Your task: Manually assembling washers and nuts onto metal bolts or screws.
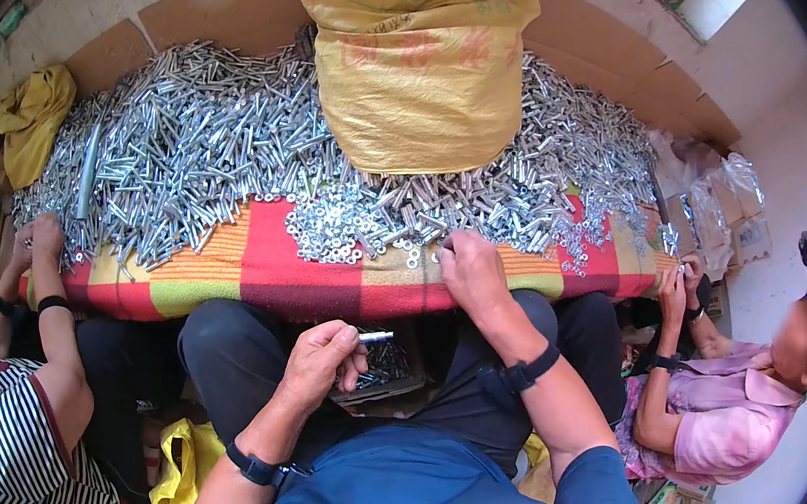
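My left hand [320, 361] is closed, pinching a short silver expansion bolt [376, 336] between thumb and fingers above my lap. Further forward, my right hand [471, 272] reaches to the front edge of a heap of metal bolts [208, 117]. Its fingers are bent together and point down; whatever lies between them is hidden. Just left of that hand, loose washers [326, 227] form a small pile on the checked red, green and yellow blanket [300, 275]. A few larger washers [413, 256] lie right by its fingertips.
A yellow woven sack [419, 83] stands on the heap. Between my knees sits a box of metal parts [387, 369]. Co-workers sit on both sides: a striped shirt [24, 427] at left, a pink shirt [731, 413] at right, both with hands at the blanket's edge.
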A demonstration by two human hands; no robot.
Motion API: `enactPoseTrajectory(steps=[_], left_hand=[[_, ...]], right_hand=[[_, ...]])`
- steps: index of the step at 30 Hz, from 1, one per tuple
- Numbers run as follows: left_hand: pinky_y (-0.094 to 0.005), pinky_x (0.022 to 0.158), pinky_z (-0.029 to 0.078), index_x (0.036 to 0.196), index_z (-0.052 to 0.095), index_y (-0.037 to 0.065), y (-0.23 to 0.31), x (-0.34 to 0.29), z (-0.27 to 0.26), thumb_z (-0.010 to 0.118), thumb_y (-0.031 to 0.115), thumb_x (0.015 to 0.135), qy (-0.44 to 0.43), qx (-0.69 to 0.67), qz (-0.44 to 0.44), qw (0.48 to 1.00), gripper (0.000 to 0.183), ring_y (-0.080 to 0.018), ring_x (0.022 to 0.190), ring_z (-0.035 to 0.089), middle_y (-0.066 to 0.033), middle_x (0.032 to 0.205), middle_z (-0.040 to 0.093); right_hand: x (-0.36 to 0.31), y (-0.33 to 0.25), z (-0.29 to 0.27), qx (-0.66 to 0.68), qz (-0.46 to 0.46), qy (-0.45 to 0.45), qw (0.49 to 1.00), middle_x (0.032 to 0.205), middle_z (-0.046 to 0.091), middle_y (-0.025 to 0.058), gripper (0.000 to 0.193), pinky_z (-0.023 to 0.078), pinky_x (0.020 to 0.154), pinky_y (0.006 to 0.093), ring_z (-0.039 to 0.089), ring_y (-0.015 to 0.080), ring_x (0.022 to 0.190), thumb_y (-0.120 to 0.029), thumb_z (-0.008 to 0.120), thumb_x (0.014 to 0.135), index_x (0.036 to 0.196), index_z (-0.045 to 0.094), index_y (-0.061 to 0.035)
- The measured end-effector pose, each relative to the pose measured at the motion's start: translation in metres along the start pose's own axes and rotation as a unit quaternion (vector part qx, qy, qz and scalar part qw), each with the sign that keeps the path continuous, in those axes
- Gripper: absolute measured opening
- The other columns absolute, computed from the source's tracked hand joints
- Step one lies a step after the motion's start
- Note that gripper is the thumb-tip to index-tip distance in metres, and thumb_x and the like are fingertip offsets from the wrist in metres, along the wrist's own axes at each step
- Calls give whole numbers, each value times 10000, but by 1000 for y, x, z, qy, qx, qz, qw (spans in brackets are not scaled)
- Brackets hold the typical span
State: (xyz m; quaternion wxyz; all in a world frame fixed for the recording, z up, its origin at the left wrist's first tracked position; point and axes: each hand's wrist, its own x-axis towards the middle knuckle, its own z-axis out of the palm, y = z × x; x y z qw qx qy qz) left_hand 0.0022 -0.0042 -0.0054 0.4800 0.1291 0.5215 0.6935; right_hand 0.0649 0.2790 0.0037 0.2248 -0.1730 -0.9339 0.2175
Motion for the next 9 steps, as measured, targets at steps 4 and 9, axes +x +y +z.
enactPoseTrajectory(steps=[4, 9], left_hand=[[-233, 455, 415, 903, 617, 47, 3, -1, 0, 550, 351, 1061, 7, -1, -4, 1000, 349, -104, 489, 562, -62, 730, 662], [-232, 473, 423, 913, 622, 43, 3, -3, -3, 545, 347, 1064, 10, -4, -5, 1000, 348, -103, 504, 572, -55, 739, 668]], right_hand=[[9, 11, 7, -54, 17, -19, 998, 835, 653, 245, 142, 525, 743, 497, 649, 435, 812, -110, 701, 827, 852, 655, 21], [9, 11, -1, 7, 85, -52, 995, 884, 688, 252, 172, 542, 782, 485, 681, 421, 844, -150, 755, 825, 864, 675, -2]])
